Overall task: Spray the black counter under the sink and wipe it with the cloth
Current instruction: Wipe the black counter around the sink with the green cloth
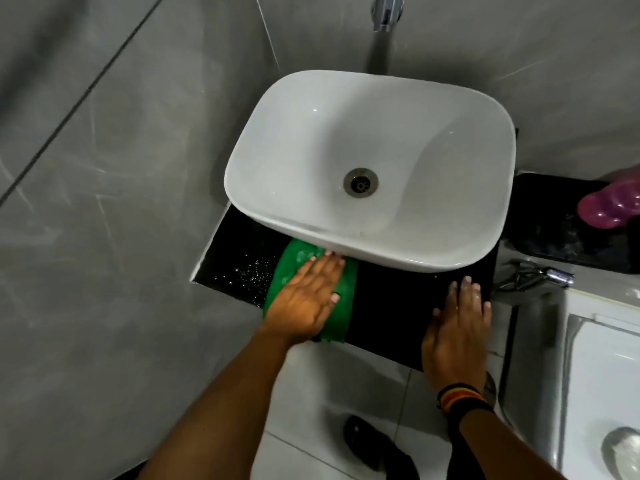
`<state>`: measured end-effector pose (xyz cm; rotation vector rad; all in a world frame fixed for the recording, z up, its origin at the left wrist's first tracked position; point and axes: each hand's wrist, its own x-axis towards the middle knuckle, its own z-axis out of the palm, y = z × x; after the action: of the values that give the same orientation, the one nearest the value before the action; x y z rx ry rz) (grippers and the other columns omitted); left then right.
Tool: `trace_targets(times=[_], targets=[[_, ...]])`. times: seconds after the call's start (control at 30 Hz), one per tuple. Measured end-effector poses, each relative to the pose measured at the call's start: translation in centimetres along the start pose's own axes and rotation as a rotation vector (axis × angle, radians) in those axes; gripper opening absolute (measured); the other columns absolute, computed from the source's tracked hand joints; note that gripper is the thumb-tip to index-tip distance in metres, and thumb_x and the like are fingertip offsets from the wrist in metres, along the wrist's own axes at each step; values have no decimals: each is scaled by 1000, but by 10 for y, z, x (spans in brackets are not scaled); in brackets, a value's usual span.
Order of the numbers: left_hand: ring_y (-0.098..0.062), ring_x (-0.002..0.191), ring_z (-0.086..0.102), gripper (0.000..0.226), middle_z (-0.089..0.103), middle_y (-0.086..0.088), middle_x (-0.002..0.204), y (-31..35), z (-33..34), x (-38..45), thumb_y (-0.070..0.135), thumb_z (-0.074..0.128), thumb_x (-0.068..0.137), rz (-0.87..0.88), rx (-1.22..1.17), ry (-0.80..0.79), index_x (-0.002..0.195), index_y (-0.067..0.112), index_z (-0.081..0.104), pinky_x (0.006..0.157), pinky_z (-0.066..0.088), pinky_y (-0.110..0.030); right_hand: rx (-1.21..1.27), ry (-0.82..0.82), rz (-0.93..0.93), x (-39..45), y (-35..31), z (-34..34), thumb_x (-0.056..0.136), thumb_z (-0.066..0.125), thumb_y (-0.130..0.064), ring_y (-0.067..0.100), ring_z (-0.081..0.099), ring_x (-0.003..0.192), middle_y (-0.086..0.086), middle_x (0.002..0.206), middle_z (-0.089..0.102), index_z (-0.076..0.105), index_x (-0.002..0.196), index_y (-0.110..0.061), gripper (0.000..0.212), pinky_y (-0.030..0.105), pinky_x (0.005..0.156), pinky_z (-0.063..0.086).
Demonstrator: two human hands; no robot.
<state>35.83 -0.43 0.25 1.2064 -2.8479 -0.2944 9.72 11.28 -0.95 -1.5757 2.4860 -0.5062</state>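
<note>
2 hands rest flat on 1 glossy black worktop [388,306] that carries 1 white ceramic sink [374,161], a rounded rectangle with smooth walls and 1 round metal drain [360,182]. The left hand [308,299] lies palm down, fingers spread and straight, pressing 1 green cloth [343,292] against the worktop just in front of the sink's near rim; the cloth is soft and creased, draping over the front edge. Left of the cloth, white droplets [252,275] speckle the black surface. The right hand [457,330] lies open and flat on the bare worktop near its right end, holding nothing, with 1 striped wristband [460,398]. 1 translucent purple bottle [611,211] sits at the right.
</note>
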Motion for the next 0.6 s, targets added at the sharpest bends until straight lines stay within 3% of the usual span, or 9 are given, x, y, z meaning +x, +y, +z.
trace_targets(times=[0.27,0.47,0.6], targets=[[-24,161,20,63,25,-10,172,-110,-28,-29,33,30,107,-149,32,10,164,7,23,131,20,-50,-8,17,-10,1,1,4,106,32,-26,36,24,157,21,167,30,38,154,1,56,35,132,-4],[-32,161,19,68,25,-12,172,-158,-44,-34,48,30,103,-69,266,-78,164,17,26,129,15,-60,-11,12,1,1,0,4,107,30,-30,34,23,158,18,166,32,40,154,-1,56,34,132,-4],[-35,160,21,74,27,-18,171,-165,-44,-34,47,32,103,-173,127,-23,163,5,24,128,22,-59,-8,11,-10,2,-1,3,106,31,-30,34,24,157,19,165,34,41,153,-1,56,33,132,-4]])
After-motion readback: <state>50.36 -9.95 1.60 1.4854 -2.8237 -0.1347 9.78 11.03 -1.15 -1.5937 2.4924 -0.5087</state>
